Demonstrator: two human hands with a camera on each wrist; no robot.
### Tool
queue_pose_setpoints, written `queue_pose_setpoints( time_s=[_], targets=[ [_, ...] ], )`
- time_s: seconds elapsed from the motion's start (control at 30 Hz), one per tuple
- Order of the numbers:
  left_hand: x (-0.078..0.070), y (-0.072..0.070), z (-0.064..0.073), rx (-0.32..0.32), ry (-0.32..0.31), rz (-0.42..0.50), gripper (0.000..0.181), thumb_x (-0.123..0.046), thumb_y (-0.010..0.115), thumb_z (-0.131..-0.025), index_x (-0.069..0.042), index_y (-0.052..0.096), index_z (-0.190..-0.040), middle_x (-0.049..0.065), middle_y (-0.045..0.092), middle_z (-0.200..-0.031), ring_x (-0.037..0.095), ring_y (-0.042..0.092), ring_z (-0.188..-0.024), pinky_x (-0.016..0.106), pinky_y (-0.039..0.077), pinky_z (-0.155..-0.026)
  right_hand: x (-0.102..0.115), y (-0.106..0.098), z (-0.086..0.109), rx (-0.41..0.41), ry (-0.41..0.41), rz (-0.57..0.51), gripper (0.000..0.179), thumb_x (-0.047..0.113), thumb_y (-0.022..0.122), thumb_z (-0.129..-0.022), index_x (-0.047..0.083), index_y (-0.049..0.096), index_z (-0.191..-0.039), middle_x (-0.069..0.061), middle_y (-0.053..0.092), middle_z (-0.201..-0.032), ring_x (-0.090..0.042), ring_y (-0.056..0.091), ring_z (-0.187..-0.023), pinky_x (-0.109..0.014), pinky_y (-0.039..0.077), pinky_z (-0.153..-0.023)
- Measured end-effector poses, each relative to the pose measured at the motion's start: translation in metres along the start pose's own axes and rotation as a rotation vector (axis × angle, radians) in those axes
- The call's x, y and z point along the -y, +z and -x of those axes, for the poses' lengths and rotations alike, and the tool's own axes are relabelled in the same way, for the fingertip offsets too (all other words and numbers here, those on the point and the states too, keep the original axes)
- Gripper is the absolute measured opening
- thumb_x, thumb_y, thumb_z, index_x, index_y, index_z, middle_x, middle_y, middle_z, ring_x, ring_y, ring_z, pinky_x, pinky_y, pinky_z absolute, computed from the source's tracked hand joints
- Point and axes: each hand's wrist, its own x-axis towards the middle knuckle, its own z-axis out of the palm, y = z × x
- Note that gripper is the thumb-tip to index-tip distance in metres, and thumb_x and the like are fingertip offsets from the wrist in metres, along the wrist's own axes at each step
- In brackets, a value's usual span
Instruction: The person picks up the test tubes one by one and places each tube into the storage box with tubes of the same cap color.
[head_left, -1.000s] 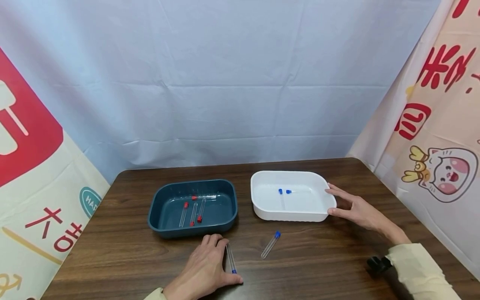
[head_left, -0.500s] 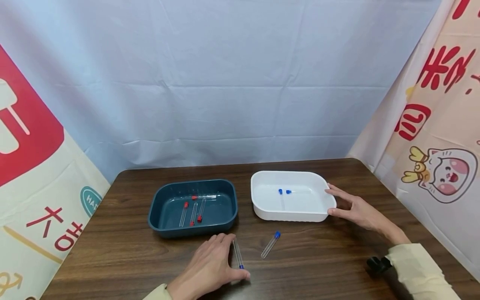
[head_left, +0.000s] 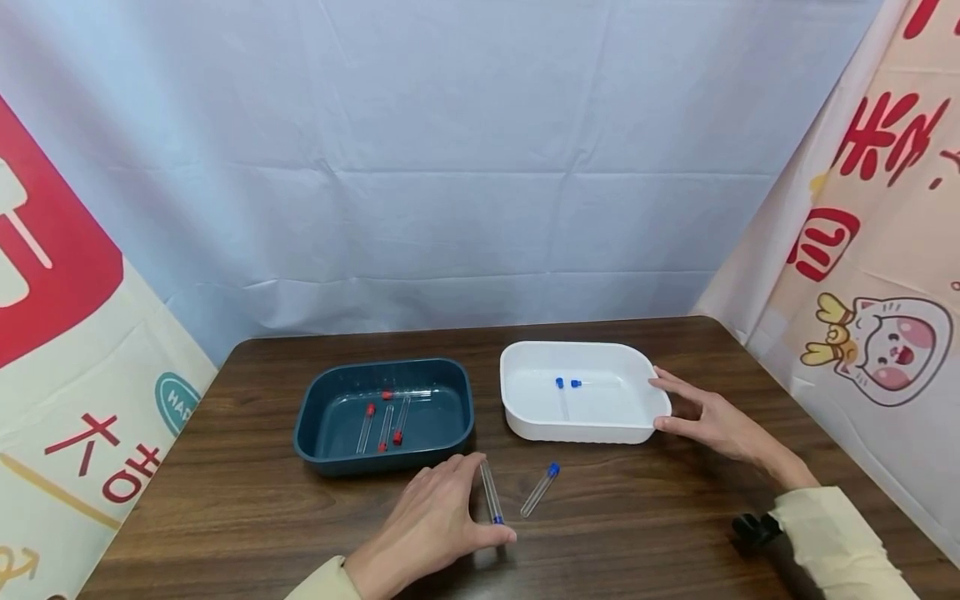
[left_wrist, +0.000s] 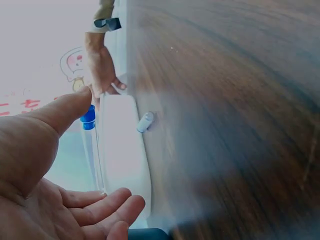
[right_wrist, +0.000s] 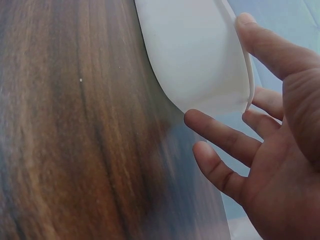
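My left hand [head_left: 435, 518] pinches a clear test tube [head_left: 491, 490] lengthwise, in front of the teal tray. Its blue cap [left_wrist: 88, 119] sits against the thumb in the left wrist view, and the other end meets a fingertip. Another blue-capped test tube [head_left: 538, 490] lies on the table to the right of that hand. The right hand [head_left: 708, 419] holds the right end of the white tray [head_left: 585, 433]. In the right wrist view its thumb [right_wrist: 262, 40] is against the rim, with fingertips touching the end wall. Two blue-capped tubes [head_left: 576, 384] lie inside the white tray.
A dark teal tray [head_left: 318, 462] stands left of the white one and contains several red-capped test tubes [head_left: 365, 429]. The brown wooden table [head_left: 225, 517] reaches back to a pale cloth [head_left: 450, 208]. Printed cloths [head_left: 873, 292] hang at both sides.
The left hand has moved right and slightly away from me, carrying the blue-capped test tube. My right hand stays at the white tray, which has not shifted.
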Motion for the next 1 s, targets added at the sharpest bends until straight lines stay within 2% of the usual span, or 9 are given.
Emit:
queue_pose_setpoints(
  time_s=[0.17, 0.33, 0.63, 0.77, 1.0],
  targets=[
    [-0.002, -0.001, -0.001, -0.009, 0.019, 0.002, 0.096, -0.078, 0.064, -0.058, -0.013, 0.052, -0.128, 0.001, 0.058, -0.114, 0.017, 0.053, -0.099, 0.049, 0.041, -0.09, 0.0, 0.0, -0.001, 0.004, 0.001, 0.001, 0.069, 0.036, 0.07, -0.083, 0.015, 0.04, -0.142, -0.005, 0.023, -0.152, -0.034, 0.027, -0.132, -0.058, 0.031, -0.094],
    [-0.006, -0.003, -0.003, -0.026, 0.053, -0.008, 0.097, -0.081, 0.061, -0.058, -0.012, 0.053, -0.127, 0.001, 0.058, -0.113, 0.015, 0.053, -0.098, 0.045, 0.043, -0.088, 0.0, 0.0, -0.001, 0.005, 0.004, 0.019, 0.069, 0.037, 0.069, -0.084, 0.015, 0.04, -0.143, -0.008, 0.023, -0.151, -0.035, 0.029, -0.131, -0.055, 0.034, -0.093],
    [-0.013, -0.008, -0.011, -0.08, 0.114, -0.035, 0.099, -0.084, 0.056, -0.057, -0.013, 0.053, -0.126, 0.0, 0.059, -0.11, 0.013, 0.054, -0.095, 0.042, 0.044, -0.086, 0.002, 0.0, 0.001, 0.011, -0.002, -0.014, 0.068, 0.035, 0.069, -0.084, 0.017, 0.04, -0.142, -0.004, 0.022, -0.152, -0.039, 0.025, -0.133, -0.062, 0.03, -0.094],
    [-0.019, -0.011, -0.015, -0.087, 0.127, -0.042, 0.1, -0.086, 0.053, -0.057, -0.014, 0.053, -0.125, -0.001, 0.059, -0.109, 0.013, 0.053, -0.093, 0.042, 0.044, -0.086, 0.003, -0.001, 0.002, 0.009, 0.001, -0.02, 0.068, 0.034, 0.07, -0.083, 0.016, 0.04, -0.142, -0.004, 0.022, -0.151, -0.038, 0.025, -0.133, -0.062, 0.029, -0.094],
    [-0.025, -0.014, -0.025, -0.091, 0.147, -0.017, 0.101, -0.084, 0.056, -0.057, -0.014, 0.051, -0.13, 0.0, 0.059, -0.112, 0.012, 0.053, -0.091, 0.039, 0.044, -0.085, 0.002, -0.001, 0.001, 0.003, 0.006, -0.015, 0.068, 0.035, 0.069, -0.084, 0.016, 0.04, -0.142, -0.007, 0.023, -0.152, -0.037, 0.026, -0.133, -0.059, 0.031, -0.094]
  ],
)
